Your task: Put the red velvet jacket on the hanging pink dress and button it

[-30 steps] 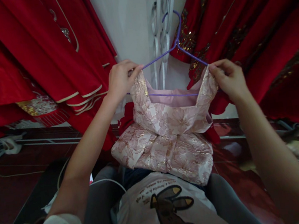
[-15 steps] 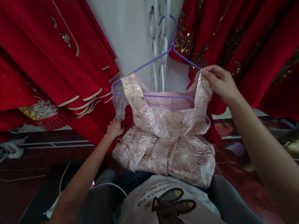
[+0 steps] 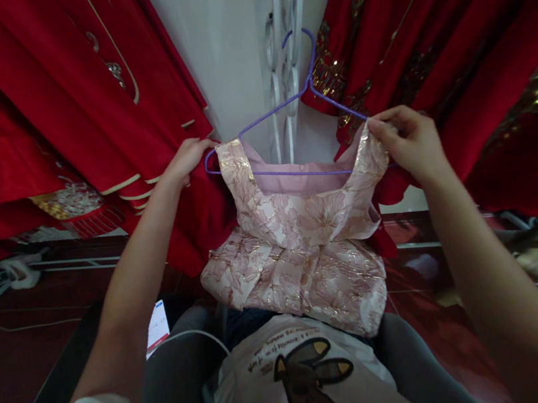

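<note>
A pink and gold floral brocade dress (image 3: pixel 309 219) with wide shoulder straps lies folded across my lap. Its straps sit on a purple wire hanger (image 3: pixel 279 105), whose hook points up and away from me. My right hand (image 3: pixel 412 143) pinches the strap on the right, thumb and fingers pressed together at the hanger's shoulder. At the other end, my left hand (image 3: pixel 192 159) has its fingers closed at the top of the left strap, beside the hanger's looped tip. The lower part of the dress is bunched over my thighs.
Red garments with gold and silver decoration (image 3: pixel 48 113) hang on the left, and more red sequined cloth (image 3: pixel 471 63) hangs on the right. White metal bars (image 3: pixel 287 71) stand between them. A phone with a lit screen (image 3: pixel 156 326) and a white cable lie near my left thigh.
My left hand has risen from beside the dress's waist to the left strap. The right hand stays on its strap. The lit phone screen shows more now.
</note>
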Demonstrator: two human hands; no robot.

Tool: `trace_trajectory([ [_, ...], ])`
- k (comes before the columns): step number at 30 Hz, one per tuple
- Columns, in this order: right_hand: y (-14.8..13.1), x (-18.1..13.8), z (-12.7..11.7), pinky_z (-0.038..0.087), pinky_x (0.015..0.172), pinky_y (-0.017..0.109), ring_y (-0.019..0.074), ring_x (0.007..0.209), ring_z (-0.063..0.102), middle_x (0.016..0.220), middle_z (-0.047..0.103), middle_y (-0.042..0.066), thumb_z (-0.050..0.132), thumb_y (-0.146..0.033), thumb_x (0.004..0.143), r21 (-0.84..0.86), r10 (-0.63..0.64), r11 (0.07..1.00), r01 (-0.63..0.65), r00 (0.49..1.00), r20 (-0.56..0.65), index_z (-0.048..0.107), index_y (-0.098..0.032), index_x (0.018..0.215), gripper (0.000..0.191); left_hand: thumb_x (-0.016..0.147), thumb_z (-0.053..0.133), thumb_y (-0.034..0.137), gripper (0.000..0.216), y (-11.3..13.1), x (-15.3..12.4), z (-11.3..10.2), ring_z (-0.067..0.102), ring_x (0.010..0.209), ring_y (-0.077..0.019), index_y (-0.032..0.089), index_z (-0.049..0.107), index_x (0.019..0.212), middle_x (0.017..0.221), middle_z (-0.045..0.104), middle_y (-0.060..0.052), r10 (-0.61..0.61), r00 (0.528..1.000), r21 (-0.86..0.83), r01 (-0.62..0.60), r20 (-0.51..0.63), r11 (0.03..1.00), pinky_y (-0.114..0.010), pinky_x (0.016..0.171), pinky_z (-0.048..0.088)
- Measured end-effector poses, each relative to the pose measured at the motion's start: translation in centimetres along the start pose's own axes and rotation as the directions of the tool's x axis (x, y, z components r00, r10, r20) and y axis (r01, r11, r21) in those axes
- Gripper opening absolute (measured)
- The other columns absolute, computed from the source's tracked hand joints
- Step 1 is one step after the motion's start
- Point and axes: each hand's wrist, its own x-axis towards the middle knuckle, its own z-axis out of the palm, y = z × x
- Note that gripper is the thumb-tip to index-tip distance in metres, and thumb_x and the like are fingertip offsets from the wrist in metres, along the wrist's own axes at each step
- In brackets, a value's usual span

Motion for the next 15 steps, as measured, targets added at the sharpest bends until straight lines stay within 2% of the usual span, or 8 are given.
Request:
trace_trajectory([
  [3,-1.5,-0.4,-1.0,0.042,0.063,0.024,0.0128,0.069,0.06,0.082,0.071,0.003,0.066,-0.038,0.085,-0.154,-0.056,0.987,0.049,0.997,-0.046,0.073,-0.021,0.096,0.021,0.082,0.055,0.031,0.019,2.8,1.7,0.9,0.066,0.079,-0.0226,0.014,0.061,0.078,0.073,0.065,-0.007,0.047,0.993,0.034,-0.044,-0.105,0.998,-0.038,0.08,0.055],
  [5,-2.7,-0.7,-1.6,0.044,0.065,0.025,0.0148,0.073,0.064,0.086,0.074,0.003,0.065,-0.037,0.086,-0.251,-0.098,0.965,0.079,0.993,-0.065,0.073,-0.022,0.098,0.022,0.083,0.052,0.03,0.019,4.1,1.5,1.1,0.066,0.091,-0.0249,0.014,0.06,0.079,0.078,0.065,-0.007,0.093,0.984,0.196,-0.062,-0.153,0.979,-0.041,0.091,0.051],
  [8,-4.3,-1.3,-1.8,0.045,0.066,0.026,0.0169,0.074,0.067,0.088,0.075,0.003,0.065,-0.035,0.085,-0.355,-0.148,0.929,0.1,0.983,-0.11,0.074,-0.023,0.098,0.02,0.085,0.05,0.034,0.021,5.7,-0.9,1.1,0.061,0.111,-0.0294,0.016,0.061,0.088,0.093,0.067,-0.01,0.136,0.976,0.477,-0.039,-0.171,0.878,-0.044,0.104,0.043],
  [10,-5.0,-1.6,-1.5,0.046,0.066,0.027,0.0176,0.074,0.068,0.086,0.075,0.003,0.066,-0.033,0.084,-0.385,-0.157,0.918,0.094,0.979,-0.133,0.075,-0.023,0.097,0.018,0.086,0.05,0.036,0.024,6.4,-2.8,1.3,0.056,0.12,-0.0315,0.017,0.06,0.097,0.105,0.067,-0.013,0.137,0.977,0.581,-0.018,-0.163,0.814,-0.044,0.108,0.039],
  [12,-5.5,-2.0,-1.0,0.047,0.068,0.027,0.0184,0.076,0.069,0.087,0.076,0.003,0.066,-0.032,0.084,-0.385,-0.155,0.918,0.092,0.979,-0.135,0.075,-0.023,0.097,0.018,0.088,0.049,0.037,0.026,6.8,-4.1,1.7,0.055,0.122,-0.0322,0.018,0.059,0.103,0.109,0.066,-0.014,0.138,0.981,0.614,-0.025,-0.138,0.789,-0.045,0.108,0.039],
  [15,-6.2,-2.5,-0.4,0.048,0.07,0.029,0.0198,0.078,0.07,0.088,0.076,0.003,0.065,-0.035,0.085,-0.392,-0.129,0.917,0.067,0.983,-0.134,0.074,-0.024,0.098,0.019,0.092,0.047,0.036,0.023,7.4,-4.2,3.2,0.058,0.117,-0.0303,0.019,0.058,0.102,0.102,0.066,-0.012,0.175,0.98,0.556,-0.096,-0.091,0.825,-0.044,0.104,0.042],
])
